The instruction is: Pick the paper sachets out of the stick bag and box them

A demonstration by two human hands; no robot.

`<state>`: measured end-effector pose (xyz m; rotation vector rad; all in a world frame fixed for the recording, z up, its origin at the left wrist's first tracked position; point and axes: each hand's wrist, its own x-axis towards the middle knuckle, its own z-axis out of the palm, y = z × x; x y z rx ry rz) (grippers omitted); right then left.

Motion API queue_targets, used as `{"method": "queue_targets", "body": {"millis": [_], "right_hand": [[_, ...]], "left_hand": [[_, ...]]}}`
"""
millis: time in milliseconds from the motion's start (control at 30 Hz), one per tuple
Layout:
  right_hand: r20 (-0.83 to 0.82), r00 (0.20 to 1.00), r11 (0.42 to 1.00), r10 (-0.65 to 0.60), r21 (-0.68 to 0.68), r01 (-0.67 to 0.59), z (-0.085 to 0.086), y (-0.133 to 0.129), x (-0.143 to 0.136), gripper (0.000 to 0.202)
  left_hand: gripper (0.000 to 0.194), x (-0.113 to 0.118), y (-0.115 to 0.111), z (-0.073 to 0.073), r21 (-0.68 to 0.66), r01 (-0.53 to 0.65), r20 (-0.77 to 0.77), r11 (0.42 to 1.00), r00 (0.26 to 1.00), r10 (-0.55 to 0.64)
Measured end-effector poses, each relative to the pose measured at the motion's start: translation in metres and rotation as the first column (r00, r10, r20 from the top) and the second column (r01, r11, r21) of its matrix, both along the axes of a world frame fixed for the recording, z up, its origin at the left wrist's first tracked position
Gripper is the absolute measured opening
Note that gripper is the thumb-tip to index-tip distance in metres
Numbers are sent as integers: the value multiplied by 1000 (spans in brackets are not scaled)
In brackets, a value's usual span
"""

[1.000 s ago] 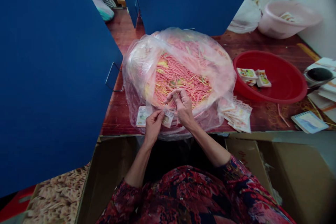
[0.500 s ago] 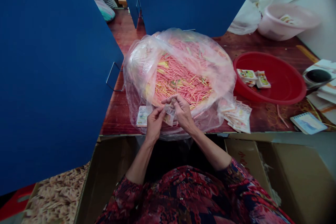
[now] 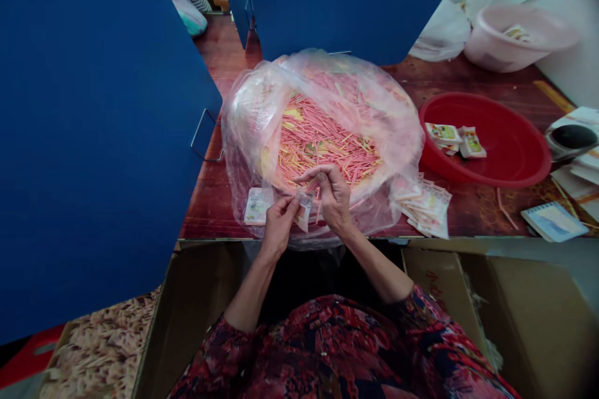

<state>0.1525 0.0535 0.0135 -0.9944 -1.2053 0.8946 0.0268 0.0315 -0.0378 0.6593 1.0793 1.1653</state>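
A small clear plastic bag (image 3: 305, 211) is pinched at its upper edge by my left hand (image 3: 279, 223). Just right of the bag's top, my right hand (image 3: 336, 196) has its thumb and forefinger closed on what look like short pink sticks (image 3: 311, 185); their number is hard to make out. Behind both hands stands a large, wide heap of thin pink and yellow sticks (image 3: 322, 131), lined and partly covered by a clear plastic sheet (image 3: 253, 106). A spiral notepad (image 3: 255, 206) lies under the sheet's edge, left of my left hand.
Filled small packets (image 3: 430, 209) are piled right of the heap. A red basin (image 3: 510, 156) holds several printed packs (image 3: 472, 142). Further right are a spiral notepad (image 3: 555, 221), rubber bands and a pale pink tub (image 3: 500, 43). Blue panels (image 3: 103, 137) rise left and behind.
My right hand has moved slightly right, away from the small bag's top, and turned more upright. My left hand still pinches the bag. The view has shifted a little.
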Motion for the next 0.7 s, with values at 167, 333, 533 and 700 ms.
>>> {"method": "queue_targets", "body": {"millis": [167, 333, 533, 700], "right_hand": [[-35, 998, 988, 59, -139, -63, 0, 0, 1, 21], [39, 964, 953, 264, -164, -254, 1, 3, 4, 26], [53, 992, 985, 114, -138, -105, -7, 7, 7, 25], [-68, 996, 969, 65, -232, -79, -13, 8, 10, 23]], "left_hand": [[36, 0, 3, -3, 66, -26, 12, 998, 1000, 25], [32, 0, 10, 0, 174, -61, 0, 983, 998, 62], [38, -2, 19, 15, 84, -141, 213, 986, 970, 120], [33, -5, 19, 18, 74, -99, 183, 992, 979, 84]]}}
